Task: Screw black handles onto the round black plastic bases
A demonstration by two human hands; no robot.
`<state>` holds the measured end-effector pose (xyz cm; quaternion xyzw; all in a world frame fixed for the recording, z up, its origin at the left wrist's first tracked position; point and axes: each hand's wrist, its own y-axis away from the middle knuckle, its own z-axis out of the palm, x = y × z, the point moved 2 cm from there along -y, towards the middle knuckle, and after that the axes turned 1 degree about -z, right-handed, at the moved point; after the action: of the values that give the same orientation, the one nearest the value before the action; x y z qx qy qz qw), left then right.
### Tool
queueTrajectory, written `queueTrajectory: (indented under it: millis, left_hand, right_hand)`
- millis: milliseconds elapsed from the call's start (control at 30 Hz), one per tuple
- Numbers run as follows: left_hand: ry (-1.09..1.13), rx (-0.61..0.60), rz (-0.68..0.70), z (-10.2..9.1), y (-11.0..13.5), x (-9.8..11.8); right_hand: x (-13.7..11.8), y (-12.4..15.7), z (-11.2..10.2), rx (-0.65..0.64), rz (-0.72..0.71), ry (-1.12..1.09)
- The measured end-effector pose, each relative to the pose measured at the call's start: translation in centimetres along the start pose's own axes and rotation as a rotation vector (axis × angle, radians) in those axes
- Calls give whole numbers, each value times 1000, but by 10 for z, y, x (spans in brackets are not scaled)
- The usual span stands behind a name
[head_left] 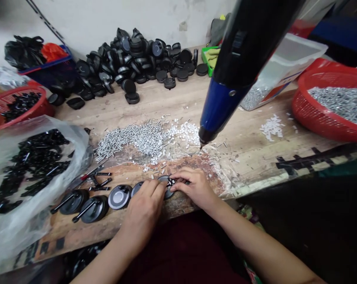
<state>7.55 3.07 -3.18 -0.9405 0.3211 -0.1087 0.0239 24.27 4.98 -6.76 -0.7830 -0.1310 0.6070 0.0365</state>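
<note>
Clock positions about a round grey-and-black disc (168,192), near the front edge of the worn wooden counter (172,100), with twelve o'clock toward the white wall (86,19). At three o'clock, the right hand (198,187), with thumb and forefinger pinched narrow on a small dark part with a pale bit (171,182), at the disc. At eight o'clock, the left hand (144,203), with fingers bent near the rim; cannot tell their hold, being hidden behind the knuckles. Step in hand, by appearance: fitting part to disc. Brace the disc with the left fingers, square the part before pressing, and keep silver metal pins (119,140), heaped at eleven o'clock, out from underneath. Mind, on raising the right hand, the blue-and-black cylindrical tool (236,65), pointed down between one and two o'clock.
</note>
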Motion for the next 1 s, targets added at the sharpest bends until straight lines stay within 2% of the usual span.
queueTrajectory:
  millis: [233,400,500,600,667,767,867,1000]
  left_hand:
    - [-121,-83,106,-4,-6,8]
    - [-93,-16,93,0,-6,5]
    - [74,100,5,-1,-3,-2]
    - [395,220,-194,-10,1,-8]
    - [624,245,-377,-19,3,-11]
    - [898,217,-591,-28,6,-11]
    - [999,217,-652,-32,8,-9]
    - [951,273,-580,-33,13,-9]
  right_hand:
    - [-3,-3,0,-5,-70,56]
    - [-4,-1,1,-23,-39,48]
    - [-14,6,-3,45,-32,56]
    - [-29,17,-7,143,-61,49]
    - [-38,22,-5,115,-61,6]
    - [-43,25,8,-6,23,-105]
    - [-45,24,20,-69,105,-179]
    - [-50,21,22,-110,48,-136]
